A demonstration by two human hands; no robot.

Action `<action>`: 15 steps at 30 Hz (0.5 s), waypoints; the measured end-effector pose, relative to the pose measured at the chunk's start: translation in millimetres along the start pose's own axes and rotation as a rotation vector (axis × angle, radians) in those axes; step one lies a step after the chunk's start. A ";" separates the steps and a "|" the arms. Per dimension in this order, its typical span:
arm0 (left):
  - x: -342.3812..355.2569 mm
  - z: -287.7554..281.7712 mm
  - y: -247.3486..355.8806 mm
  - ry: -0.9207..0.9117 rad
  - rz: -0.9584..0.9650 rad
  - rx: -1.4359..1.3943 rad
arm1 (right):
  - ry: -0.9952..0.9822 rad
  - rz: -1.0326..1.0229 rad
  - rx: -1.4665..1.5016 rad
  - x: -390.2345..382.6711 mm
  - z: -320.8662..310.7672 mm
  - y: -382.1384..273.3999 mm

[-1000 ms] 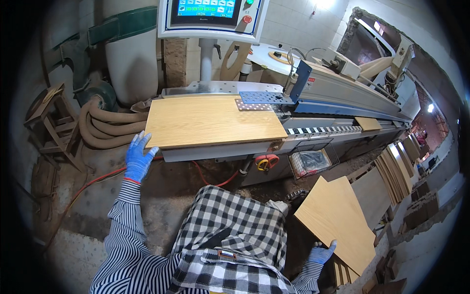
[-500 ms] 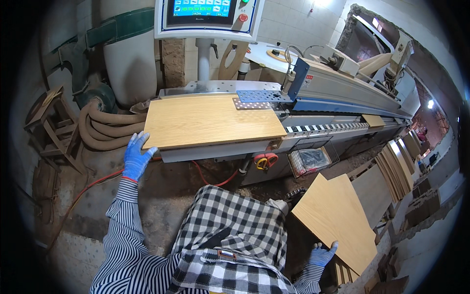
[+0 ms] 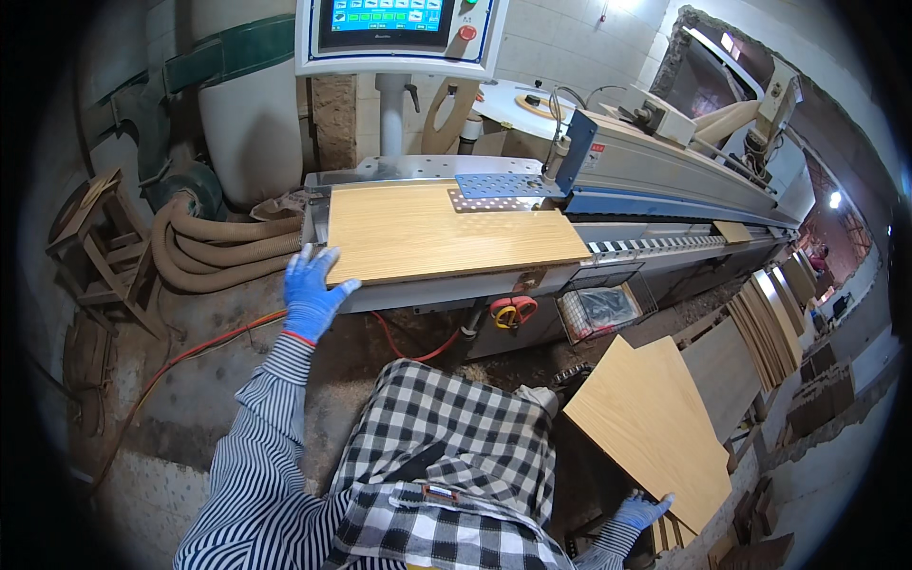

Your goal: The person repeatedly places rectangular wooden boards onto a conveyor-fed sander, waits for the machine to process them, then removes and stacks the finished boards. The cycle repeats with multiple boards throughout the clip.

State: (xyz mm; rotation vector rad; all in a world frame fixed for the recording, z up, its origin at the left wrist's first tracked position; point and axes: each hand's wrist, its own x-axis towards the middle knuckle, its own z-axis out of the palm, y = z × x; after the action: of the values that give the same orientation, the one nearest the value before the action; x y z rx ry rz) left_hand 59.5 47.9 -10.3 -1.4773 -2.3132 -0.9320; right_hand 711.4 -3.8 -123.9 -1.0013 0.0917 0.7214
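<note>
A pale wood-grain panel (image 3: 446, 237) lies flat on the feed table of a long machine, part of it under a blue perforated plate (image 3: 508, 185). At its near left corner my left hand (image 3: 315, 293), in a blue glove, rests with fingers spread against the end and edge. My right hand (image 3: 640, 512), gloved in blue too, is low at the right with its fingers extended. It is beside the lower edge of wood-grain panels (image 3: 655, 418) leaning in a stack; whether it touches them I cannot tell.
A control screen (image 3: 388, 21) stands above the machine's left end. Thick brown hoses (image 3: 195, 252) and a wooden stool (image 3: 112, 252) are at the left. A wire basket (image 3: 608, 309) and yellow-red scissors (image 3: 513, 312) hang on the front. A red hose (image 3: 204, 349) crosses the floor.
The panel on the table has slid right along the machine, and my left hand has moved right with its end. My right hand has shifted slightly down and right along the leaning panels.
</note>
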 end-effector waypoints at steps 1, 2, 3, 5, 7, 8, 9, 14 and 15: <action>1.3 6.6 6.4 0.012 0.024 -0.004 | -0.008 -0.005 0.008 7.1 -5.3 -0.6; 2.4 13.4 12.1 0.015 0.027 -0.003 | -0.017 -0.009 0.016 12.9 -9.9 -1.6; 3.5 19.0 19.4 0.014 0.033 -0.018 | -0.025 0.002 -0.010 15.0 -12.2 -2.1; 4.8 29.4 31.0 0.016 0.043 -0.059 | -0.047 0.013 -0.059 16.4 -15.6 -6.1; 10.8 34.2 37.3 -0.051 0.120 -0.110 | -0.179 0.102 -0.125 27.5 -36.5 -12.4; 14.1 36.9 37.9 -0.078 0.153 -0.131 | -0.235 0.154 -0.138 32.6 -43.8 -14.0; 15.1 34.4 41.8 -0.107 0.183 -0.147 | -0.292 0.211 -0.156 28.9 -43.2 -15.9; -2.5 22.4 55.9 -0.171 0.184 -0.196 | -0.276 0.205 -0.056 8.0 -32.8 -17.6; -7.8 20.4 54.4 -0.157 0.204 -0.229 | -0.277 0.135 -0.055 10.5 -29.6 -15.5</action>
State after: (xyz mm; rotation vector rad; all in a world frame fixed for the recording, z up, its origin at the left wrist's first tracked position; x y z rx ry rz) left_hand 113.6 70.6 -9.1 -1.9013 -2.1613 -1.0858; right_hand 736.0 -27.0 -133.0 -0.9449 -0.1026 0.9844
